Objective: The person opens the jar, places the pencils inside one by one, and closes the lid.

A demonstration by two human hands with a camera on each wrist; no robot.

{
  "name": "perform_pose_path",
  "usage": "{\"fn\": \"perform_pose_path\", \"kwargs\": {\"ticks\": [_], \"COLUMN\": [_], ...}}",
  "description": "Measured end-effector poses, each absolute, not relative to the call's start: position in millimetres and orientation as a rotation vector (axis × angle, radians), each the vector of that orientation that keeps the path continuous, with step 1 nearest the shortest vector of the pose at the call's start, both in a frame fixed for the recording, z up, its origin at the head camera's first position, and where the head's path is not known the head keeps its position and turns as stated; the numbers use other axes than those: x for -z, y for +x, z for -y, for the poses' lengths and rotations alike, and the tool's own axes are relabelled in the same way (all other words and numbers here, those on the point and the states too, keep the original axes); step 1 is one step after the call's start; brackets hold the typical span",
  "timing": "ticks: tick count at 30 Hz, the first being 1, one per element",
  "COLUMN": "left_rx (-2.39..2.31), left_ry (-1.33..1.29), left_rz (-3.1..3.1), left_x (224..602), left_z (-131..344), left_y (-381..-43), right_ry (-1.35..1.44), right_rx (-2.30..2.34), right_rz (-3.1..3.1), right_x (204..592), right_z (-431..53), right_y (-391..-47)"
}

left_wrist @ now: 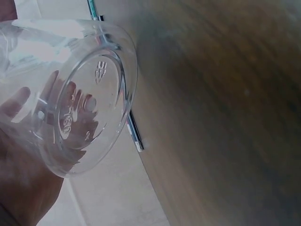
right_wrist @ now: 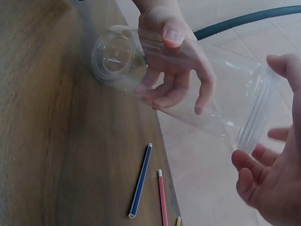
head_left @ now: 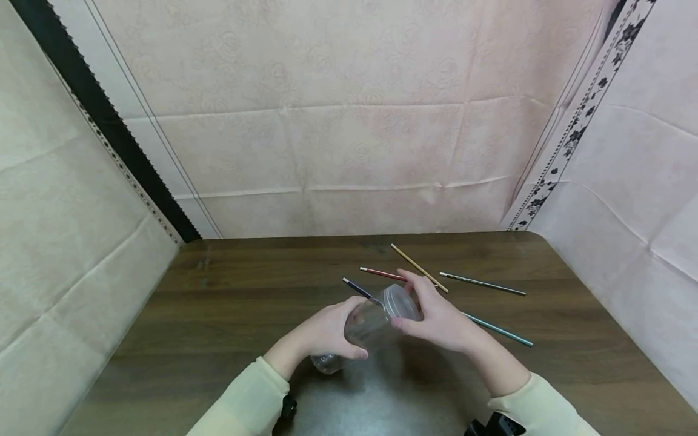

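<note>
A clear plastic jar point(head_left: 366, 327) is held tilted over the table, its base low toward the left and its ridged translucent lid point(right_wrist: 257, 113) up toward the right. My left hand point(head_left: 334, 330) grips the jar's body, its fingers showing through the clear wall in the right wrist view. Thumb and fingers of my right hand point(head_left: 438, 321) hold the lid from either side at its rim. Embossed marks show on the round base point(left_wrist: 94, 101) in the left wrist view. No contents are visible through the jar's wall.
Several pencils lie on the brown wooden table point(head_left: 229, 327) beyond my hands: dark blue point(head_left: 355, 286), red point(head_left: 378, 274), yellow point(head_left: 417, 266), a dark patterned one point(head_left: 482, 283) and teal point(head_left: 498, 329). Pale cloth point(head_left: 338, 145) hangs behind the table and at both sides.
</note>
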State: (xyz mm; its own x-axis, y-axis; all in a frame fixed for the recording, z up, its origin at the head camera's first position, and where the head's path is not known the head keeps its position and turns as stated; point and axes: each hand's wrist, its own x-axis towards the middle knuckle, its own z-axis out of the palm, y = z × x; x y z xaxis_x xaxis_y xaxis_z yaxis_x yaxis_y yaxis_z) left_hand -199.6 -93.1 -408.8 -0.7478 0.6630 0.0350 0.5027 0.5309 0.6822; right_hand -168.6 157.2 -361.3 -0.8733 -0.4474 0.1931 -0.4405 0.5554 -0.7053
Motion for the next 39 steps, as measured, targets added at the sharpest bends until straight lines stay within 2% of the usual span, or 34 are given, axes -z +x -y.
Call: {"fn": "perform_pose_path", "kwargs": {"ticks": [6, 18, 32, 39], "left_rx": [-1.009, -1.032, -1.059, -1.087], "left_ry": [0.967, 0.943, 0.949, 0.959], "left_rz": [-2.556, -2.549, -2.534, -2.558], "left_x": [409, 409, 409, 411], "left_z": [94, 94, 95, 98], "left_y": [-199, -200, -199, -200], "right_ry": [-0.984, -0.652, -0.846, -0.8], "right_rx": [1.259, 1.273, 1.481, 1.474], "right_rz": [-2.724, -2.76, -2.711, -2.744], "right_x": [362, 362, 360, 361], "right_z": [-161, -153, -159, -161], "right_y": [-170, -168, -167, -167]}}
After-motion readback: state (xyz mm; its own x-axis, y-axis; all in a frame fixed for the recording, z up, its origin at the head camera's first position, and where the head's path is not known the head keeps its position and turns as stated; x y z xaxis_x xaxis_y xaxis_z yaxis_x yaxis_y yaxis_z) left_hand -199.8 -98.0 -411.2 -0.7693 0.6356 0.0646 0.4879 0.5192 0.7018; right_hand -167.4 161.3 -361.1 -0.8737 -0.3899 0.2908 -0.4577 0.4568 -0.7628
